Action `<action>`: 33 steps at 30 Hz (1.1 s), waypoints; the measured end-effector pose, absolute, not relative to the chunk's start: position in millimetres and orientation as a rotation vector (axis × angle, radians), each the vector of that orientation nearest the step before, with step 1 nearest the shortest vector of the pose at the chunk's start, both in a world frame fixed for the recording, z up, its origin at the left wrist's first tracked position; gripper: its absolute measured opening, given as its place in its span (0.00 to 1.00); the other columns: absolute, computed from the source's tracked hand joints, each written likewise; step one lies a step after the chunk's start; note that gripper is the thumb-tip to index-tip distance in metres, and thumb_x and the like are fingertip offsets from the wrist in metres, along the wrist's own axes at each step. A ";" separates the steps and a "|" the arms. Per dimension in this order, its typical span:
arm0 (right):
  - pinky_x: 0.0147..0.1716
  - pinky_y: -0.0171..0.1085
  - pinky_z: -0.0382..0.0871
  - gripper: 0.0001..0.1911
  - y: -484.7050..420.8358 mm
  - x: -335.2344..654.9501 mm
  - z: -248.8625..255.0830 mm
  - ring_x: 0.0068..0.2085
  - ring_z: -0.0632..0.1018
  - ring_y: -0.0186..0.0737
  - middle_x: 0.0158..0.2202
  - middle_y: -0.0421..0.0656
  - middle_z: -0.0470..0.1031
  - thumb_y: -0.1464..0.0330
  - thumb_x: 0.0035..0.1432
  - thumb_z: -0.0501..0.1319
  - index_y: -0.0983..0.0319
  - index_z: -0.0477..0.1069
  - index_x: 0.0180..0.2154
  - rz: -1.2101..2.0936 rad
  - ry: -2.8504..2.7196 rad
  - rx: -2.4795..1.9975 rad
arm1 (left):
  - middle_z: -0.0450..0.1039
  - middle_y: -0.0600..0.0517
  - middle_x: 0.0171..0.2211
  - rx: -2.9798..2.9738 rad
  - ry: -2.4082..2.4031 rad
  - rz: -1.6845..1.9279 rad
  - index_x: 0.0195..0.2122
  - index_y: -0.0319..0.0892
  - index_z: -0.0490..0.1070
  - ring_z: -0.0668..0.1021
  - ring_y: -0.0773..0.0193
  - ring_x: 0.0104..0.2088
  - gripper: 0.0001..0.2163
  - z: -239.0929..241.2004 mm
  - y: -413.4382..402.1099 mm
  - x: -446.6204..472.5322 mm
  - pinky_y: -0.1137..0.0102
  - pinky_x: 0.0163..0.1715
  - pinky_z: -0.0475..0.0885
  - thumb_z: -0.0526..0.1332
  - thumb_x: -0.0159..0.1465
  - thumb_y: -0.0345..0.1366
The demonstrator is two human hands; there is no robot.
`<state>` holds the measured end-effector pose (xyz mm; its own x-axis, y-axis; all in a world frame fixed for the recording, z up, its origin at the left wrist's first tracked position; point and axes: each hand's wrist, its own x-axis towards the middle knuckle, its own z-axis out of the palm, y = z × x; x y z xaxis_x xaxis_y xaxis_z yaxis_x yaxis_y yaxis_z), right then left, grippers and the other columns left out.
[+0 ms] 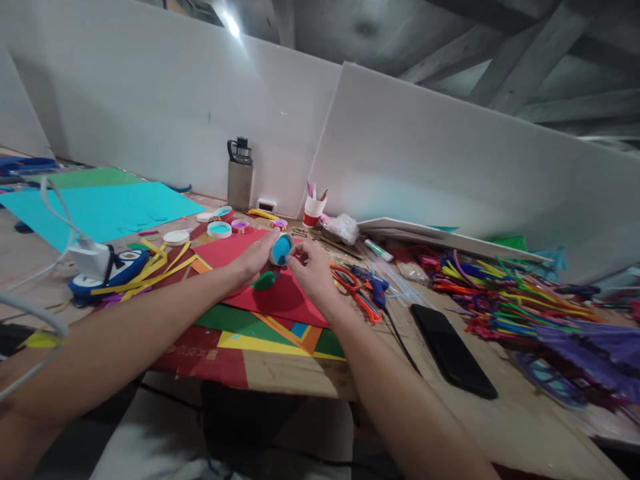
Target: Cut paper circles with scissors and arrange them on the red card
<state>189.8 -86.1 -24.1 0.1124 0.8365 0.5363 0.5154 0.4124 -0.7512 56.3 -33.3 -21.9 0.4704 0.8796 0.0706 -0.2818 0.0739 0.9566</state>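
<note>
A short round cup point(283, 249) with a bright blue inside is tilted toward me above the red paper. My left hand point(257, 259) grips it from the left side. On the cup's right rim, the fingers of my right hand point(311, 268) are pinched together. What they pinch, if anything, is too small to make out. Just below the cup, a green paper piece point(265, 280) lies on the red paper point(285, 293). Sheets of green paper point(225, 319) and yellow paper point(260, 345) stick out underneath.
Shallow round cups point(219, 230), a bottle point(241, 175) and a cup of pens point(313, 207) stand behind. Orange-handled scissors point(345, 277), a blue glue gun point(379, 288) with its cord, and a black phone point(453, 350) lie right. Yellow strips point(150, 273) and a power strip point(113, 273) lie left.
</note>
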 end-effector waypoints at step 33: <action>0.33 0.33 0.70 0.05 -81.7 189.0 -27.7 0.31 0.74 0.32 0.31 0.37 0.73 0.69 0.53 0.62 0.59 0.71 0.35 0.892 -0.954 -0.961 | 0.71 0.51 0.24 1.404 0.644 1.058 0.34 0.39 0.75 0.71 0.68 0.22 0.20 -4.9 -39.0 49.4 0.73 0.22 0.65 0.60 0.61 0.53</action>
<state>189.0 -81.7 -27.7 0.3184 0.9158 0.2448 -0.1828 0.3127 -0.9321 49.4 -39.0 -4.9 0.4327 0.8741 0.2208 -0.2051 -0.1430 0.9682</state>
